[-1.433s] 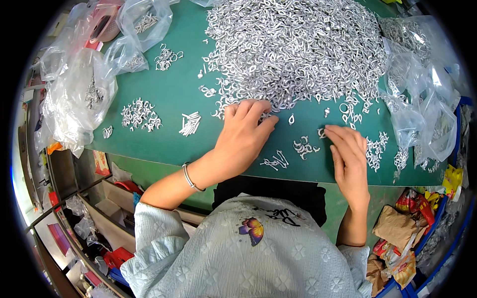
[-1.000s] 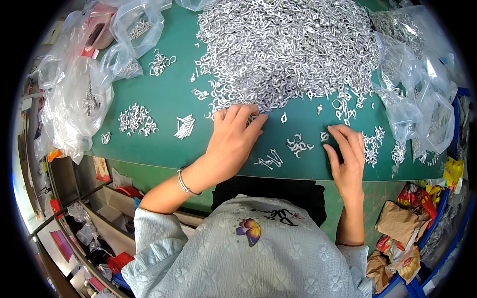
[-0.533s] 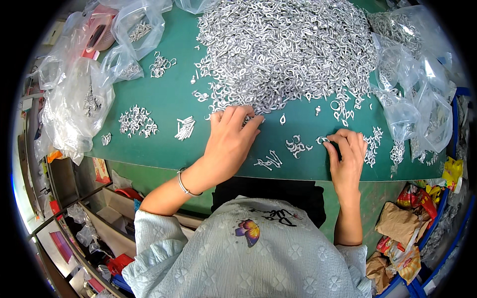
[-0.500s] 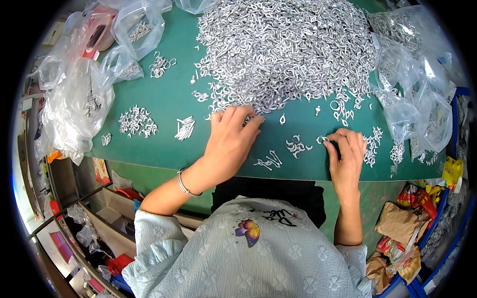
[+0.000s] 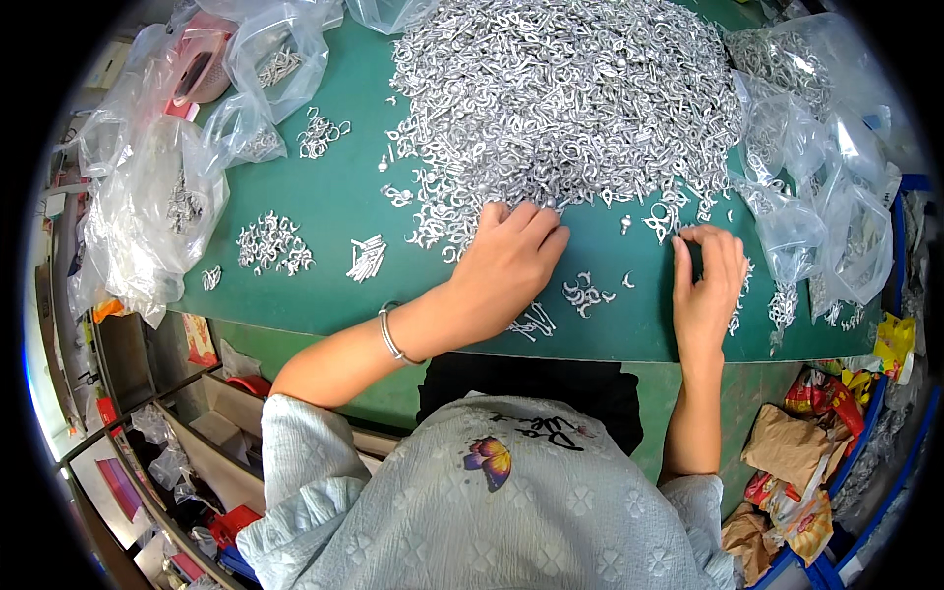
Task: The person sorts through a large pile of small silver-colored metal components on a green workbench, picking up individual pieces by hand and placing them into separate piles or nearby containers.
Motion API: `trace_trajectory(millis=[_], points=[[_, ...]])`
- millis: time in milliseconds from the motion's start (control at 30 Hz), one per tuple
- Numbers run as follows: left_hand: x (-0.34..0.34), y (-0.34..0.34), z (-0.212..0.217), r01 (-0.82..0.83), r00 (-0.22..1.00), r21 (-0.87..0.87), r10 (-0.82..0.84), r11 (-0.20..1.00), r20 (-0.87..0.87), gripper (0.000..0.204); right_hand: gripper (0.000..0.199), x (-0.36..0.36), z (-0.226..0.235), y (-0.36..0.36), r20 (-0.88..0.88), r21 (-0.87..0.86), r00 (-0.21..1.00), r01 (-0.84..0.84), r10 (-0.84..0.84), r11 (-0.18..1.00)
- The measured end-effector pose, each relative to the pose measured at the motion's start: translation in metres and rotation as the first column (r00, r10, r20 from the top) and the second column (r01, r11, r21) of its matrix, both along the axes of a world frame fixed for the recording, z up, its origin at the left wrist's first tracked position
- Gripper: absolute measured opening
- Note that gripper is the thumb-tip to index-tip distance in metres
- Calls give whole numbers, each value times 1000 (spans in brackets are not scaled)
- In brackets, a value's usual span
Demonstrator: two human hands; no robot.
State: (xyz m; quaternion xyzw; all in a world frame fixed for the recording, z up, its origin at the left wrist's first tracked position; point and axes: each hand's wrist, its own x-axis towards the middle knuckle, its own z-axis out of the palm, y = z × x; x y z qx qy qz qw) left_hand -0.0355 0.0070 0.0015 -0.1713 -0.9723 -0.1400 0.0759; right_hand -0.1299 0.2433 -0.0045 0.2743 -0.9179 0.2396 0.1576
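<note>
A large heap of small silver metal pieces [image 5: 570, 98] covers the far middle of the green table. My left hand [image 5: 511, 254] is at the heap's near edge, fingers curled down and closed; whatever is under its fingertips is hidden. My right hand [image 5: 710, 280] is to the right, thumb and forefinger tips close together beside a small cluster of silver rings and drop-shaped pieces [image 5: 665, 218]. Anything in that pinch is too small to make out. Between the hands lie a group of crescent pieces [image 5: 584, 295] and one separate crescent [image 5: 628, 280]. Thin sticks [image 5: 534, 321] lie partly behind my left wrist.
Sorted groups lie at left: crescents [image 5: 273, 244], short bars [image 5: 366, 258] and hooped pieces [image 5: 321, 134]. Clear plastic bags [image 5: 147, 206] crowd the left edge, more bags [image 5: 855, 206] the right. A pink basket [image 5: 204, 69] stands far left. Wrappers and brown paper [image 5: 787, 442] are below right.
My left hand has shifted right along the heap's edge, over where a lone drop-shaped piece lay. My right hand has moved away and right, leaving a crescent beside the crescent group.
</note>
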Motion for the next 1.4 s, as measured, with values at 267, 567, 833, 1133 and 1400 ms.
trace_trajectory(millis=[267,567,833,1133,1400], points=[[-43,23,-7,205,977,248,-214,947,6,37,11,15,13,-7,122,-93,984,-115,126,989],[-12,4,9,-63,973,513,-62,856,224,32,15,46,9,-13,353,-195,902,-189,249,962],[41,-19,18,-229,973,338,201,913,116,33,20,40,15,-15,447,-295,833,-208,327,933],[43,-24,-2,-307,948,233,318,923,-12,30,20,29,21,-50,322,-316,847,-325,423,891],[37,-33,-3,-297,948,312,318,902,-16,31,24,28,6,-81,207,-28,820,-540,534,841]])
